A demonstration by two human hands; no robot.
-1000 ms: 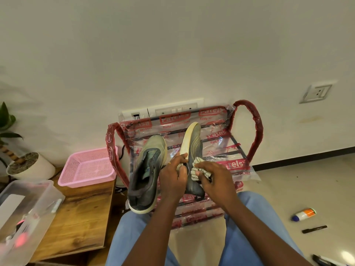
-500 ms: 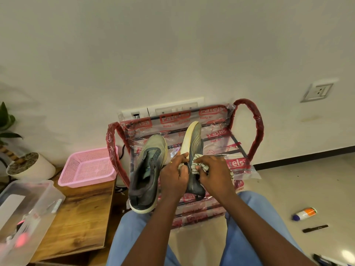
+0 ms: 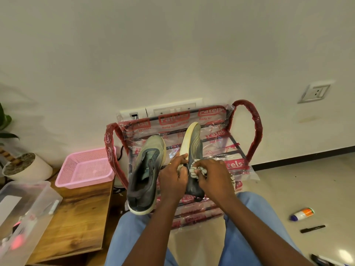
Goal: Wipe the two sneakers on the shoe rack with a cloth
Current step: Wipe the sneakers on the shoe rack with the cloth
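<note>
**Sneaker tipped on its side, cloth pressed to the upper**

Sneaker (image 3: 194,150) stands on edge over the plastic-wrapped shoe rack (image 3: 255,131), its pale sole gripped by the left hand (image 3: 172,179). The right hand (image 3: 213,177) is clenched around a bunched cloth (image 3: 196,168) against the grey upper. The second sneaker (image 3: 146,175) lies just beside it on the rack, next to a pink basket (image 3: 84,169) on the desk (image 3: 76,217).

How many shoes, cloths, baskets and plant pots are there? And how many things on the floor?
Sneakers: 2, one lying on the rack, one held on its side
Cloths: 1
Pink baskets: 1
Plant pots: 1
Things on the floor: 2, a tube and a black pen
Total: 7
</note>
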